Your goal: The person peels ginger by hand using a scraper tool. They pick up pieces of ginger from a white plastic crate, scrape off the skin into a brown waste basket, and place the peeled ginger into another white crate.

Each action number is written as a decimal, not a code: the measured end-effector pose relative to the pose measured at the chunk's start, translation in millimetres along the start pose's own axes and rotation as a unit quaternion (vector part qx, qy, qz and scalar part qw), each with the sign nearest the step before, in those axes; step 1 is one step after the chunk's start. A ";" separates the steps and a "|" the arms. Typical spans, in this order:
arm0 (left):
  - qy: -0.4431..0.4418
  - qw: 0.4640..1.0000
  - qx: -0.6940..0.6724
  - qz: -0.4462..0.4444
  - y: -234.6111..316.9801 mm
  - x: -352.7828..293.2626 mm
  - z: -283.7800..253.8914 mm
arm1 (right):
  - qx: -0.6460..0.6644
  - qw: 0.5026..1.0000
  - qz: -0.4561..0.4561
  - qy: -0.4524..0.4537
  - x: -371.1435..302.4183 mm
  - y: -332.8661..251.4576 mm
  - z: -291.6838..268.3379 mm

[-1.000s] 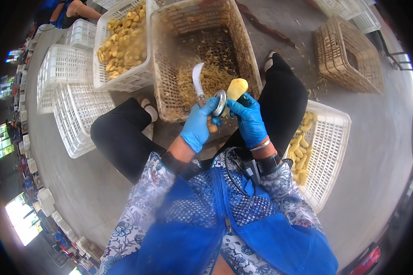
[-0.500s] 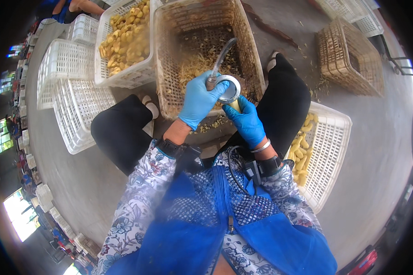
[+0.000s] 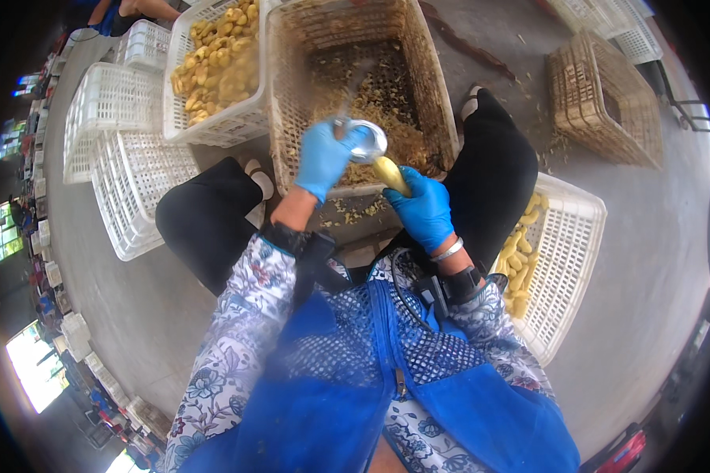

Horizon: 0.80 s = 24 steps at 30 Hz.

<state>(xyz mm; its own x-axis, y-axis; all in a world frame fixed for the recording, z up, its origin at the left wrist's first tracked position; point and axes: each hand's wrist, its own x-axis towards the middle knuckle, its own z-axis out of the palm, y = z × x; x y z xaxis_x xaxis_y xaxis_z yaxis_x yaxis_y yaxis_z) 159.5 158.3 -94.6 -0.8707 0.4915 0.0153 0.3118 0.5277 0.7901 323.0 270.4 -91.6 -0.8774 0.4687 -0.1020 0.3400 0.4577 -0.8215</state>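
Note:
My left hand, in a blue glove, is closed round the handle of a ring-shaped metal hand tool. The tool is blurred by motion. A long, smooth, pale yellow vegetable is gripped at its near end by my right hand, gloved in blue too. Its far end points up at the ring and sits right at its lower rim; whether they touch I cannot tell. Both hands are above the near end of a stained crate whose bottom is covered with yellowish shreds.
A white crate of yellow pieces stands at far left, beside stacked white crates. By my right leg, another white crate holds long yellow vegetables. A brownish crate stands at far right. Shreds lie on the floor.
My left hand and the ring tool have moved left and away from my right hand. More of the yellow vegetable now shows between them. My right hand has barely moved.

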 end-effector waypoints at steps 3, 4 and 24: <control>0.016 0.996 0.084 -0.016 -21.9 15.9 -20.3 | -0.020 0.999 -0.027 0.022 -2.2 0.1 0.8; 0.000 0.998 -0.022 -0.063 -13.3 12.3 -19.4 | -0.029 0.998 -0.034 0.037 -2.4 0.7 2.3; -0.027 1.000 -0.009 0.013 10.1 -29.2 4.8 | -0.121 0.993 -0.012 -0.004 2.4 3.5 3.3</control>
<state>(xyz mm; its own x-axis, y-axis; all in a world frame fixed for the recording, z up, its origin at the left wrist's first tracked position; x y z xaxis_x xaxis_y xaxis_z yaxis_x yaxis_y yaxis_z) 189.9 152.6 -90.0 -0.8402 0.5422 0.0022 0.3267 0.5030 0.8002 321.0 270.6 -96.5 -0.8882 0.4506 -0.0897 0.3902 0.6366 -0.6652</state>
